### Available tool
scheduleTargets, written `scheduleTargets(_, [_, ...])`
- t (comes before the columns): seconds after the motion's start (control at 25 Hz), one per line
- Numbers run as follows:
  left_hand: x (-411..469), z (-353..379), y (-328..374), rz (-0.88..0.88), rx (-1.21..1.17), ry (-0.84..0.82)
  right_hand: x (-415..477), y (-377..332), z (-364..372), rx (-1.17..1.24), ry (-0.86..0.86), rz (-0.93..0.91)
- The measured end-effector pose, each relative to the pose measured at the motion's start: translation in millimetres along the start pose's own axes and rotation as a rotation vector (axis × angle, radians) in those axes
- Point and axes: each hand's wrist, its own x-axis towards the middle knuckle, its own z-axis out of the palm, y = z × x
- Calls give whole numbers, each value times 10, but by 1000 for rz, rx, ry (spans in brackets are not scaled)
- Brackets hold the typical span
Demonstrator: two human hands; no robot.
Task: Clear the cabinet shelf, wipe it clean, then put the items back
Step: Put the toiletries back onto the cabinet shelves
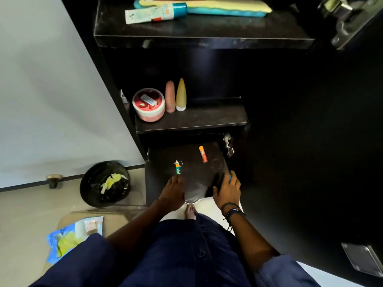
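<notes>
The black cabinet's bottom shelf (199, 179) carries a small green-and-orange item with a key ring (177, 168) and an orange tube (203, 154). My left hand (173, 193) reaches onto the shelf with its fingers extended, the fingertips just below the green item. At the shelf's right front, my right hand (228, 191) curls round a dark thing with a bit of blue at the fingers; I cannot tell what it is. The middle shelf (207, 119) holds a red-lidded pink jar (148, 104), a pink bottle (170, 96) and a yellow bottle (181, 94).
The top shelf (203, 30) bears a white tube (153, 14) and folded yellow and blue cloths (226, 7). A black bin (104, 183) with pale scraps stands on the floor at left. A blue-and-yellow packet (72, 237) lies lower left. The open cabinet door (321, 141) is at right.
</notes>
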Motion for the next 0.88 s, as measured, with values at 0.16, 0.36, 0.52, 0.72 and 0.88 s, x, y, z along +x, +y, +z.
scheduleTargets(0.16, [193, 99, -26, -186, -107, -26, 202, 156, -14, -59, -62, -22])
scheduleTargets(0.36, [545, 134, -108, -281, -155, 102, 719, -86, 71, -72, -202, -326])
scheduleTargets(0.52, [748, 169, -133, -354, -129, 70, 1117, -374, 202, -192, -271, -364])
scheduleTargets(0.72, [731, -1, -112, -327, -205, 214, 1170, -458, 321, -222, -255, -315])
scheduleTargets(0.88, [533, -128, 2, -285, -251, 291, 1019, -380, 378, -184, -295, -292])
